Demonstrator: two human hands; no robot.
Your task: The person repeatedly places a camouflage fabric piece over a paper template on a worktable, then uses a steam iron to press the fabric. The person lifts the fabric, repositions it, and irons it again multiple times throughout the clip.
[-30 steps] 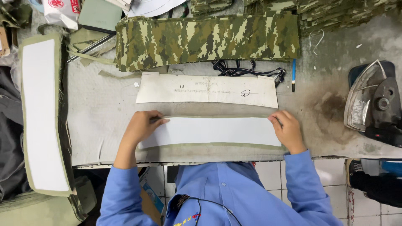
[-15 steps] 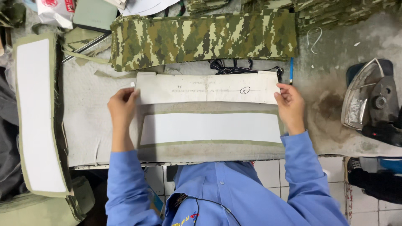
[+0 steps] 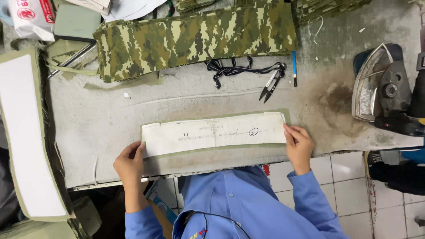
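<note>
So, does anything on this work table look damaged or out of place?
Yes. The grey table cover has a dark brown, scorched-looking stain beside the iron lying on its side. The paper pattern, held at both ends by the left hand and right hand, lies slightly tilted.

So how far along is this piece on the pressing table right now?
Done, by the look of it: the paper pattern lies flat on the olive fabric strip, only a thin olive edge showing around it. In hand: the left hand holds the pattern's left end, the right hand its right end. Untouched: the iron rests at the table's right, the thread snips lie beyond, and the camouflage fabric waits behind.
</note>
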